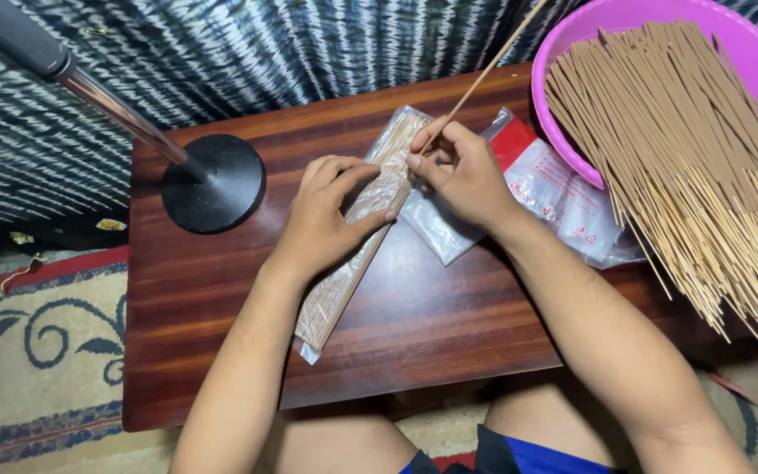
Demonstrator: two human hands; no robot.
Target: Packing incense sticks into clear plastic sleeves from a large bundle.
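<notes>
Home floor workspace: low wooden table (pixel 449 333), patterned rug (pixel 54 342), tie-dye cloth (pixel 309 44) backdrop.

wooden table (pixel 449 325): stand base (pixel 213 183), stick packet (pixel 354 237), plastic sleeves (pixel 554 197)
</notes>
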